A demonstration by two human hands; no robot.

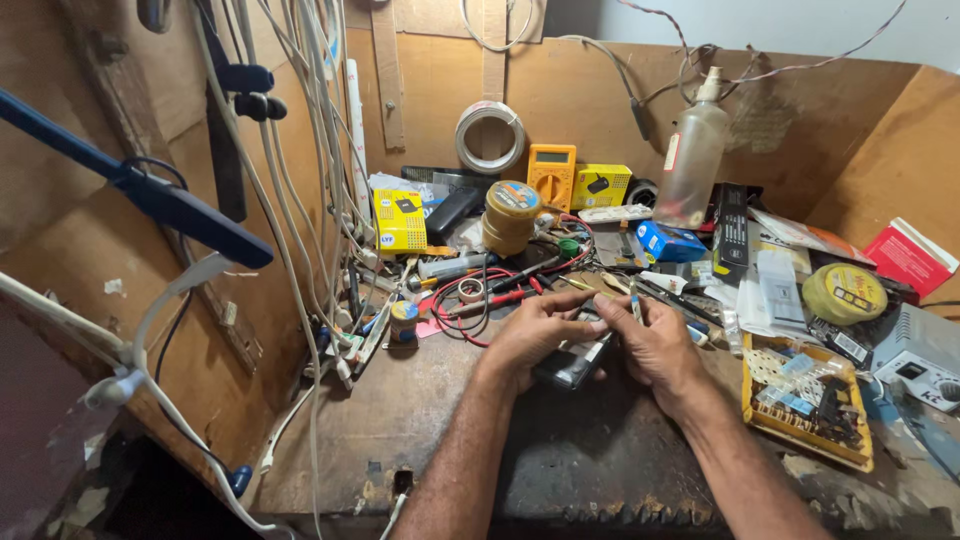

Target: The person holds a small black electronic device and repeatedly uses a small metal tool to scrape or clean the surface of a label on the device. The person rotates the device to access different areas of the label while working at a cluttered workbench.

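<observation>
Both hands (595,335) around dark flat phone (572,364)

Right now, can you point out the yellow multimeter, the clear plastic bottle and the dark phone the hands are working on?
yellow multimeter (551,175): head view, on its dial face.
clear plastic bottle (692,160): head view, on its body.
dark phone (572,364): head view, on the lower part showing between both hands.

Warm, even light falls from above onto the worn workbench (420,400) — soft shadows, no harsh glare. Left of it, the corner drops into darkness; the edges bow with wide-angle distortion — focus stays sharp.
</observation>
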